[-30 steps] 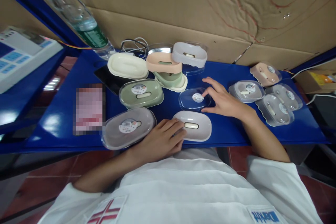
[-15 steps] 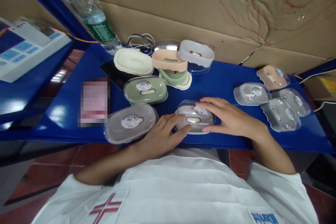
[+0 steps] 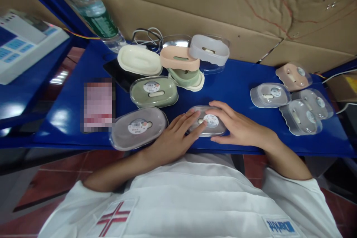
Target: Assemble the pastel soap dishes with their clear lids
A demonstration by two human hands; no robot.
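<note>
Near the tabletop's [image 3: 237, 81] front edge, the gray box [image 3: 209, 131] looks covered. The left hand [image 3: 174, 134] rests spread on it; the right hand [image 3: 237, 126], half curled, holds its clear lid [image 3: 211, 120]. Behind, a peach box [image 3: 178, 64] looks bare.

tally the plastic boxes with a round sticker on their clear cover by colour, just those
Pale grey boxes: 5
Green box: 1
Peach box: 1
Total: 7
</note>
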